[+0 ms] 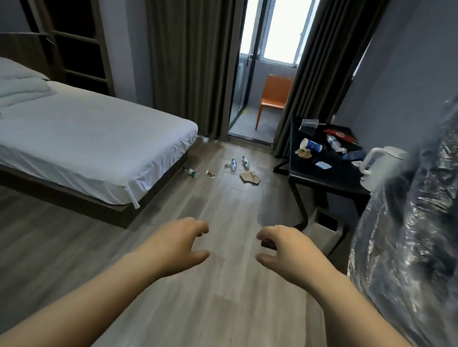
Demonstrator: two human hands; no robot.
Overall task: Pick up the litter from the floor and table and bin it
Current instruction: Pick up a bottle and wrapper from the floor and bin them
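Note:
Litter lies on the wooden floor ahead: a plastic bottle (191, 171) by the bed, a small wrapper (210, 174), two more bottles (233, 163) (245, 161) and a torn brown paper bag (250, 177). The black table (323, 178) at right carries a paper cup (311, 145), crumpled brown paper (304, 153), a bottle (333, 142), a clear cup (309, 125) and a blue mask (322, 165). A white bin (323, 232) stands under the table. My left hand (184, 243) and right hand (282, 249) hover over the floor, fingers loosely curled, holding nothing.
A bed (93, 148) with white sheets fills the left. A white kettle (378, 165) sits on the table's near end. A large clear plastic bag (412, 244) hangs at the right edge. Dark curtains frame a balcony door with an orange chair (274, 97).

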